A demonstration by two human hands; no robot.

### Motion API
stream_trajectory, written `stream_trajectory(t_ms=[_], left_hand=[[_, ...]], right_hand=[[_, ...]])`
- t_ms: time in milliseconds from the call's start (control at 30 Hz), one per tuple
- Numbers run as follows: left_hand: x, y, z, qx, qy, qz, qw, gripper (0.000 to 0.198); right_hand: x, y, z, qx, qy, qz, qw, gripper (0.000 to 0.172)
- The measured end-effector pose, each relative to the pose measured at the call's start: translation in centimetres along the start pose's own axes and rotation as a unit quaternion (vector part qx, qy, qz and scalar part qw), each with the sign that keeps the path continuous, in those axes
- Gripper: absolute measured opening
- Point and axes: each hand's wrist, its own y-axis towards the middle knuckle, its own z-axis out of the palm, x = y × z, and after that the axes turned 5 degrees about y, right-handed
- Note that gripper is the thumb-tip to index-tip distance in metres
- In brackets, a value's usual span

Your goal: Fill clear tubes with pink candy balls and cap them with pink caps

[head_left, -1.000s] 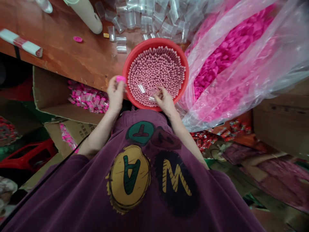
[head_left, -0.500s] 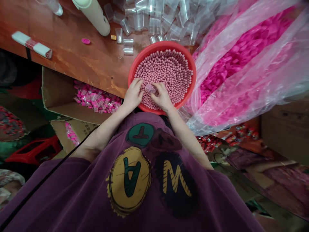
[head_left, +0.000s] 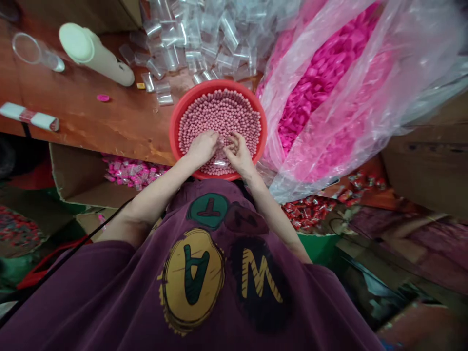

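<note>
A red bowl [head_left: 173, 126] full of small pink beads [head_left: 219, 109] stands at the table's front edge. Over the beads, at the near side, both hands come close together. My left hand [head_left: 203, 147] has its fingertips pinched on something small and partly hidden. Facing it, my right hand [head_left: 239, 153] curls its thumb and fingers inward; what lies between them is hard to make out. A clear plastic cup [head_left: 220, 164] rests on the beads just below the fingers, near the right thumb.
Many clear cups [head_left: 197, 61] lie behind the bowl. A big plastic bag [head_left: 365, 117] of bright pink caps [head_left: 310, 78] slumps at the right. A pale bottle [head_left: 104, 61] and pink cap [head_left: 103, 98] lie left. Below the edge, a cardboard box [head_left: 73, 180] holds pink-capped pieces [head_left: 133, 173].
The view has shifted, so the bowl sits further left. The bead-filled clear piece in my right fingers is no longer plainly visible. A clear cup now shows on the beads.
</note>
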Motion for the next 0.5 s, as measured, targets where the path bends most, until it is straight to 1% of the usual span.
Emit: stream_trajectory(t_ms=[33,67,133,200,300,367,400,433,500], left_hand=[[0.2,0.4,-0.4,-0.006,0.02,-0.02,1.0,0.036],[0.4,0.9,-0.6,-0.011,0.037,-0.041,0.998,0.035],[0.9,2.0,-0.9,-0.008,0.063,-0.066,0.996,0.034],[1.1,3.0,-0.6,0.007,0.079,-0.068,0.995,0.035],[0.8,4.3,0.2,0.019,0.089,-0.074,0.993,0.039],[0.3,4.9,0.9,0.02,0.085,-0.088,0.992,0.04],[-0.1,5.1,1.2,0.02,0.081,-0.095,0.992,0.039],[-0.6,5.3,1.6,0.021,0.076,-0.1,0.992,0.039],[-1.5,5.8,2.5,0.025,0.068,-0.104,0.992,0.039]], right_hand=[[-0.1,-0.3,-0.7,-0.023,0.004,-0.008,1.0,0.076],[-0.1,-0.6,-1.7,-0.05,0.001,-0.018,0.999,0.071],[-0.2,-1.3,-4.3,-0.114,-0.012,-0.03,0.993,0.057],[-0.6,-1.8,-7.7,-0.179,-0.017,-0.031,0.983,0.047],[-1.9,-2.0,-13.1,-0.264,-0.042,-0.018,0.963,0.04],[-3.2,-2.0,-15.8,-0.297,-0.069,0.001,0.952,0.04],[-3.8,-1.9,-16.9,-0.304,-0.086,0.011,0.949,0.04],[-4.3,-1.8,-17.6,-0.305,-0.106,0.019,0.946,0.04],[-5.2,-1.4,-18.5,-0.299,-0.158,0.02,0.941,0.039]])
